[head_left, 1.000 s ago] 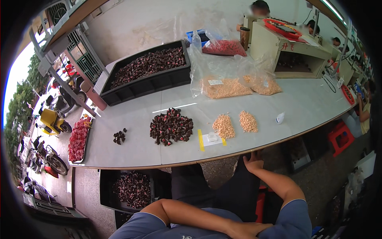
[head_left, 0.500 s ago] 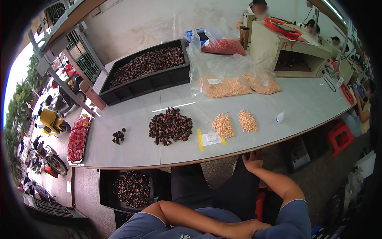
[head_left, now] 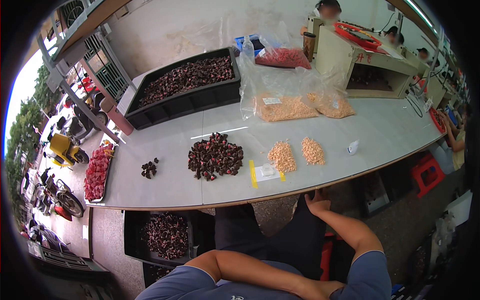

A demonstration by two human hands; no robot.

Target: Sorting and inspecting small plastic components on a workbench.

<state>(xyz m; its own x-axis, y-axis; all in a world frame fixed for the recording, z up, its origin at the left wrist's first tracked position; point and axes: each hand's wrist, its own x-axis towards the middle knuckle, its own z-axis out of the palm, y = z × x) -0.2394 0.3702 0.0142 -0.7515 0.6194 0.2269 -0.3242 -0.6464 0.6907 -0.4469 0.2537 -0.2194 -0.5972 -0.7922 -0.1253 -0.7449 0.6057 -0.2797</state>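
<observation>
1. Vs. 0.5 s ago: view is shifted a bit; hands and piles stay same.
2. R hand [head_left: 318, 204] rests on dark trousers [head_left: 300, 235], L hand [head_left: 319, 288] by R sleeve [head_left: 367, 265]. Fingers partly hidden: can't tell if spread or pressed together.
3. Small clear box [head_left: 267, 170] is on tabletop [head_left: 385, 132], beyond R fingers, to their left; w/ two pale crumb piles [head_left: 282, 156] [head_left: 313, 151] near, dark-red pile [head_left: 215, 156] more left.
4. Far beyond fingers: black tray [head_left: 185, 106] w/ dark bits, then pale wall [head_left: 165, 25].

Left arm [head_left: 245, 271] across the torso [head_left: 265, 294], left hand [head_left: 322, 288] beside the right upper arm [head_left: 367, 270], right hand [head_left: 318, 203] on the thigh [head_left: 304, 235].
</observation>
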